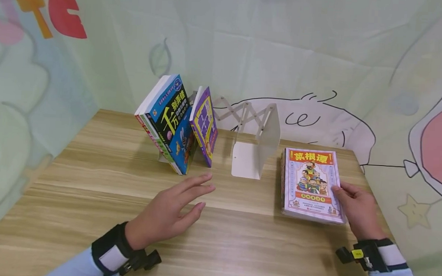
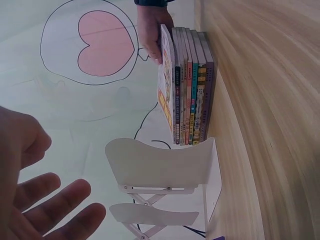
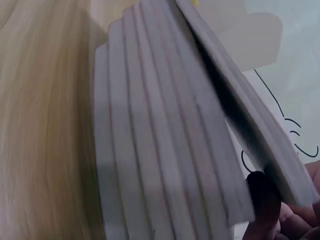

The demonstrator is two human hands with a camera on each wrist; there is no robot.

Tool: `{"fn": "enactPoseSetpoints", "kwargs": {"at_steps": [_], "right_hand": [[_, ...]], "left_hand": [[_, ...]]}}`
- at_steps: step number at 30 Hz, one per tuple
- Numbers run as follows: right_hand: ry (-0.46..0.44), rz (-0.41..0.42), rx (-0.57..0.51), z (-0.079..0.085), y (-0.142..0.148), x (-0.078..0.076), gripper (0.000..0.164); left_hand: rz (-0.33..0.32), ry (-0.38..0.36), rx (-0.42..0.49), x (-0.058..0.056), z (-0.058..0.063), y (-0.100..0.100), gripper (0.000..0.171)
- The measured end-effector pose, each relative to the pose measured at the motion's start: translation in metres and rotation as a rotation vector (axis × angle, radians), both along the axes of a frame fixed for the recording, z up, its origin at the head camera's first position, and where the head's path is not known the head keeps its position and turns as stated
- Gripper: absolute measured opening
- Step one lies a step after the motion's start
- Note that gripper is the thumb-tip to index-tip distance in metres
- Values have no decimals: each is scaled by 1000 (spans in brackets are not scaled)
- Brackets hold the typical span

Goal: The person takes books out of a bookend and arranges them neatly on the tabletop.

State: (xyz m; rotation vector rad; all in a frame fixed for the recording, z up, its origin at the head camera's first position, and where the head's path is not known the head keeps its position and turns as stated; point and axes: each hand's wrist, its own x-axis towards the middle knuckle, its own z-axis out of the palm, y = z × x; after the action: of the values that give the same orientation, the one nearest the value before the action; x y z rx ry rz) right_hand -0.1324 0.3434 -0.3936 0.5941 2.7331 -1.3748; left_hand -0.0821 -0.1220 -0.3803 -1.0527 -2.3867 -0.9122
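Note:
My right hand (image 1: 359, 210) pinches the right edge of the top book (image 1: 312, 185), which has a red and yellow title band and cartoon figures. In the right wrist view that top book (image 3: 250, 105) is tilted up, with a dark gap between it and the rest of the stack (image 3: 160, 130). The stack's spines (image 2: 192, 95) face the left wrist camera. My left hand (image 1: 169, 210) hovers over the table with its fingers extended and nothing in them. Ahead of it stands a white expandable bookend rack (image 1: 247, 159), holding a leaning blue book (image 1: 175, 123) and a purple book (image 1: 204, 127).
The wooden table (image 1: 223, 245) meets a printed fabric backdrop (image 1: 217, 51) at its rear edge. The rack's white end plate (image 1: 271, 134) stands upright just left of the book stack. More thin books (image 1: 148, 106) lean behind the blue one.

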Motion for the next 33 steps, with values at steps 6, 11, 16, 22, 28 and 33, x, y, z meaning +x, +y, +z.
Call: {"fn": "enactPoseSetpoints", "kwargs": {"at_steps": [6, 11, 16, 22, 28, 33], "right_hand": [[-6, 49, 111, 3, 0, 3, 72], [29, 131, 209, 9, -1, 8, 67], [59, 156, 332, 17, -9, 15, 64], [192, 315, 383, 30, -35, 25, 64], [359, 518, 306, 36, -62, 34, 76], [439, 612, 321, 37, -80, 36, 82]], "left_hand": [[-3, -7, -2, -1, 0, 0, 42], [-10, -6, -3, -2, -1, 0, 42], [-10, -19, -11, -2, -2, 0, 43], [16, -65, -29, -2, -3, 0, 48], [36, -97, -39, -2, -4, 1, 55], [53, -121, -36, -3, -2, 3, 58]]}}
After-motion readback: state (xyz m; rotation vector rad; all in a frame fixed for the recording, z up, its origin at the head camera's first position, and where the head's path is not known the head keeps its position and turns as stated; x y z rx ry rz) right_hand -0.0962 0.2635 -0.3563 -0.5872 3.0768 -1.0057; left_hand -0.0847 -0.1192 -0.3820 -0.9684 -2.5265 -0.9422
